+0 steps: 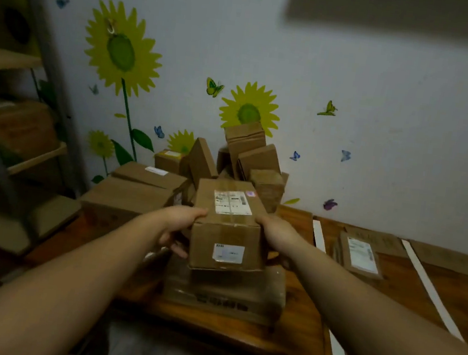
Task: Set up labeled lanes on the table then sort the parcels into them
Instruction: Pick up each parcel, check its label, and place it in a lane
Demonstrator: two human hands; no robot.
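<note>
1. Nearest: both hands are clamped on one brown parcel (228,224), left hand (181,224) and right hand (276,232) on opposite sides, held just above a flat box (224,294) on the table (305,327).
2. To the right, white tape strips (431,290) mark lanes, and one lane has a flat parcel (360,254) in it.
3. Further back, the unsorted pile (229,159) leans on the wall.
4. Risk, imo: the side-squeeze grip could slip, or the loosely stacked pile could topple if bumped.

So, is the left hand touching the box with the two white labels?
Touching. The head view shows the left hand wrapped on the box's left edge.
</note>
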